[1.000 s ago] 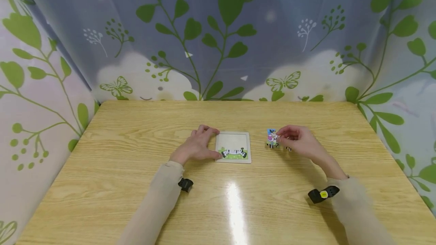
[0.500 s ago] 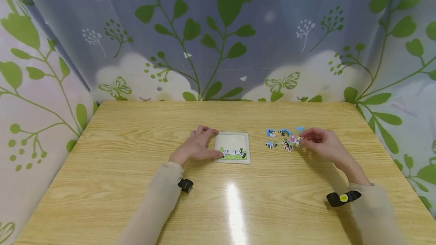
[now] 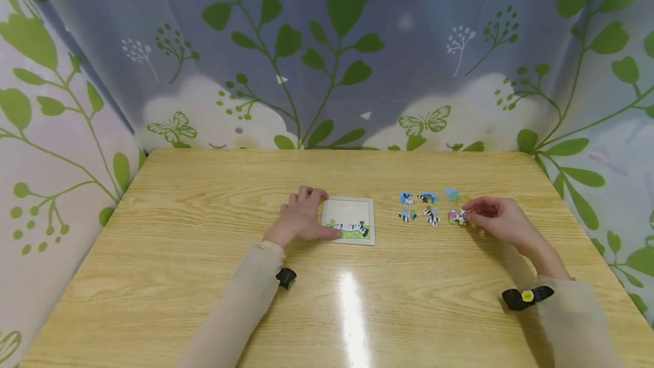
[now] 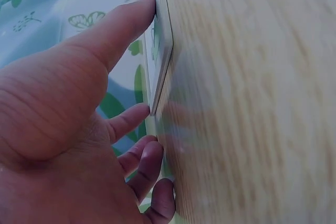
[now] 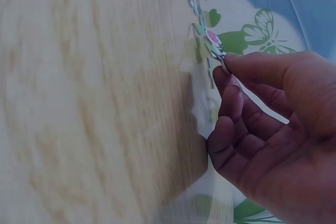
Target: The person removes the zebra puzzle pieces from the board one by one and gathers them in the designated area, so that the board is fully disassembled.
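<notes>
In the head view my left hand (image 3: 301, 217) rests at the left side of a square puzzle board (image 3: 348, 199). Zebra legs on green grass fill the bottom strip of the board; its upper part is bare. The left wrist view shows my straight thumb (image 4: 131, 19) lying on the board's face and a fingertip touching its corner. My right hand (image 3: 503, 220) pinches a puzzle piece (image 3: 456, 216) with a pink patch and black-and-white parts between thumb and forefinger. In the right wrist view this piece (image 5: 213, 43) is tilted, and its near end is hidden by the fingertips.
Several loose puzzle pieces lie left of and behind the right hand, among them a blue-green piece (image 3: 452, 195), a striped piece (image 3: 432, 217) and a blue piece (image 3: 406, 199). The wooden table (image 3: 230, 186) ends at a patterned curtain (image 3: 306, 72).
My right hand has moved right with the pinched piece, uncovering the other loose pieces. My left thumb has slid a little farther right onto the board, which stays about where it was.
</notes>
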### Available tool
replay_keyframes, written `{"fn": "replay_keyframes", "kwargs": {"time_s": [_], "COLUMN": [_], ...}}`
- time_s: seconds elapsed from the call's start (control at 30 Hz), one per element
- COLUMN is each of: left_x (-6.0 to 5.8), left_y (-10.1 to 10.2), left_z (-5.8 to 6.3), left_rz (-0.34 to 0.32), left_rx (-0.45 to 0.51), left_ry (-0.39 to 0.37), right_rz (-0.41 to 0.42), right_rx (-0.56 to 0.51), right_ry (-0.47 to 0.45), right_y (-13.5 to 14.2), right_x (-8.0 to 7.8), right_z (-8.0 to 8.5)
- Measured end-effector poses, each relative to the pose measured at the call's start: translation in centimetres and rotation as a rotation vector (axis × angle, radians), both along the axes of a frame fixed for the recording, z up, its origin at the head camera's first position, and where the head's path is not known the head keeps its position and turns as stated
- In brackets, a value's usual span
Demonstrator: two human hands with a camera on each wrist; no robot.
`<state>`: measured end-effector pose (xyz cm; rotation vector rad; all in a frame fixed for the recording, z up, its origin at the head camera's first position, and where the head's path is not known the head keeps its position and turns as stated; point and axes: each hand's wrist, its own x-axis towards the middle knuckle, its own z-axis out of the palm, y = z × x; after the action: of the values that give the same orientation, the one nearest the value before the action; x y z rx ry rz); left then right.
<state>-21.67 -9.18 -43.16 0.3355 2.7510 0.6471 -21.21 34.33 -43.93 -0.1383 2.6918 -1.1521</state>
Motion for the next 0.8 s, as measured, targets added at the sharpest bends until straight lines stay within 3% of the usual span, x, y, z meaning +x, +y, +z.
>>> {"fn": "replay_keyframes", "kwargs": {"time_s": [0.33,0.6,0.8], "left_x": [-0.3,-0.4,-0.4], "left_y": [0.1,0.0,0.1], "left_z": [-0.2,-0.2,-0.2], "left_rz": [-0.07,-0.077,-0.072], "left_rx": [0.019,0.012,0.006], "left_ry": [0.014,0.005,0.004], "right_rz": [-0.008,-0.03,0.057], "right_rx": [0.084,0.061,0.026], "right_ry": [0.029,0.106,0.17], "right_y": [-0.3,-1.8,-4.9], "right_x": [-0.5,0.1,0.1], "right_z": [-0.1,0.4,0.9]}}
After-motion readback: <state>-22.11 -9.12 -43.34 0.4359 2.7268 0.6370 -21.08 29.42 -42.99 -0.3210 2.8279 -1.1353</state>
